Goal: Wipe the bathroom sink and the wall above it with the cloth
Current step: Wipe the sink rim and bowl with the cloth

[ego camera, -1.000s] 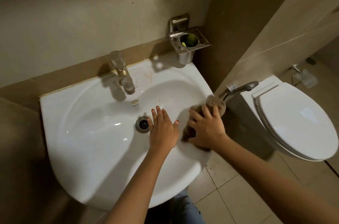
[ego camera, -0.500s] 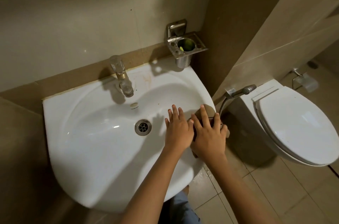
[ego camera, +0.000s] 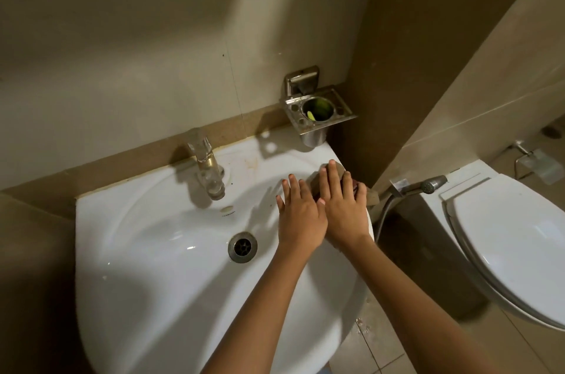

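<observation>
- Our right hand [ego camera: 342, 208] lies flat on top of the cloth [ego camera: 339, 175]. The fingers are spread out straight and push down on it. They are not curled round it.
- The cloth is under that palm and those fingers, on the right rim of the sink [ego camera: 137, 266], close to the back corner.
- Our left hand [ego camera: 298, 217] lies just beside the right one, inside the bowl. It is flat too, with straight fingers, and it holds nothing. The two thumbs meet in the middle.
- We cannot tell if the left fingers touch the edge of the cloth.
- Half a second ago both hands and the cloth were lower down on the right rim. Now they have slid up along the rim, nearer the metal cup holder [ego camera: 318, 112] on the wall [ego camera: 122, 52].
- One second ago our left hand was right next to the drain [ego camera: 242, 246]. Now it is well away from it, up level with the tap [ego camera: 208, 165].
- The cloth is brown and bunched up (we only see bits of it, as the hand hides most).
- One bit peeks out past the fingertips. Another bit sticks out over the right edge of the sink, by the little finger.
- The sink is white and shiny, with a few brown marks on the flat part behind the tap.
- A spray hose [ego camera: 432, 184] hangs to the right of the sink, and the white toilet [ego camera: 504, 236] stands past that.
</observation>
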A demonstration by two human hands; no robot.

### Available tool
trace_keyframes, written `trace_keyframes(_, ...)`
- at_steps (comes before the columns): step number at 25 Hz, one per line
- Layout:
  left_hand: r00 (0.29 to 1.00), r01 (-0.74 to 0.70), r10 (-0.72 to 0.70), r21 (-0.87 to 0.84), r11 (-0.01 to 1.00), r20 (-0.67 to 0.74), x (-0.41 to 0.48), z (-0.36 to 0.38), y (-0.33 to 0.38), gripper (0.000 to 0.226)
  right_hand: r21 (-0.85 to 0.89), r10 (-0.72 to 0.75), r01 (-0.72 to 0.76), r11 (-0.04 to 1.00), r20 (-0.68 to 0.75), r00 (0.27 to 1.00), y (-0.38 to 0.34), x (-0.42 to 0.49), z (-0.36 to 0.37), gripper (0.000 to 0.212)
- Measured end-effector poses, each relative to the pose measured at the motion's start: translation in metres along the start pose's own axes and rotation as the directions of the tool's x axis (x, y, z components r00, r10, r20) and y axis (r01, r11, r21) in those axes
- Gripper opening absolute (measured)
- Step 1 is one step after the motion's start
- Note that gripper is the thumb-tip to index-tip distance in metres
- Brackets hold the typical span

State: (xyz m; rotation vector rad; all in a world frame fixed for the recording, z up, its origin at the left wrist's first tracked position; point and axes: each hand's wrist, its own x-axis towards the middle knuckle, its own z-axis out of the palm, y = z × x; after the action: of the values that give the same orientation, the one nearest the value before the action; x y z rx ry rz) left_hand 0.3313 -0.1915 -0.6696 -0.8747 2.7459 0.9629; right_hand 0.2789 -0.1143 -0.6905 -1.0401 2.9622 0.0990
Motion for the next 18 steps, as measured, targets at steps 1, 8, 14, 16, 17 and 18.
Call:
trace_keyframes(1, 0.999, 0.012, -0.012, 0.006, 1.0, -0.03, 0.007, -0.004, -0.001, 0.06, 0.042, -0.027, 0.029, 0.999, -0.059, 0.998, 0.0, 0.011, 0.0, 0.062)
trace_keyframes(8, 0.982, 0.059, -0.062, -0.024, 0.998, -0.176, 0.019, -0.023, -0.014, 0.059, 0.075, -0.19, 0.215, 0.974, -0.251, 0.949, -0.017, 0.05, 0.013, 0.053)
trace_keyframes(14, 0.953, 0.105, -0.127, -0.095, 0.99, -0.276, 0.037, -0.042, -0.02, 0.055, 0.162, -0.179, 0.239, 0.957, -0.316, 0.932, -0.045, 0.065, 0.012, 0.047)
trace_keyframes(16, 0.95, 0.129, -0.156, -0.115, 0.985, -0.271, 0.044, -0.05, -0.019, 0.055, 0.223, -0.191, 0.263, 0.939, -0.3, 0.935, -0.051, 0.068, 0.008, 0.047)
trace_keyframes(17, 0.951, 0.154, -0.178, -0.112, 0.982, -0.251, 0.045, -0.054, -0.019, 0.055, 0.253, -0.192, 0.272, 0.928, -0.301, 0.934, -0.054, 0.071, 0.007, 0.049)
trace_keyframes(18, 0.951, 0.182, -0.208, -0.128, 0.975, -0.228, 0.045, -0.057, -0.02, 0.055, 0.28, -0.208, 0.276, 0.919, -0.249, 0.946, -0.057, 0.075, 0.002, 0.052)
